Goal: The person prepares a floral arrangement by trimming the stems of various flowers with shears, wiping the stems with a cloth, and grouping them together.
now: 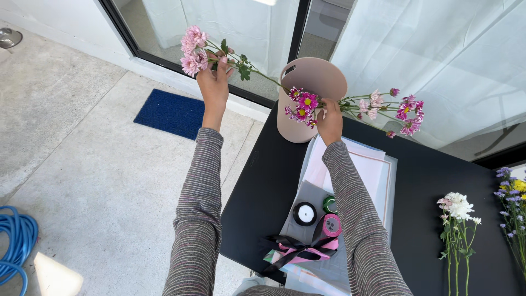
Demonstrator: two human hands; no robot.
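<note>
Your left hand [214, 82] is closed around a long stem of pink flowers [193, 50], held out past the edge of the black table [427, 181]. Your right hand [330, 118] grips another flower stem [383, 107] just beside the pink vase [309, 82]. Ribbon rolls [315, 216] lie on paper sheets [367, 164] near you.

The person is wearing a close-fitting knit top with long sleeves, finely striped crosswise in grey, dark and faint pink threads. Both sleeves are reaching to the wrists, leaving the left hand [213, 82] and right hand [330, 120] bare, without rings or watch.
</note>
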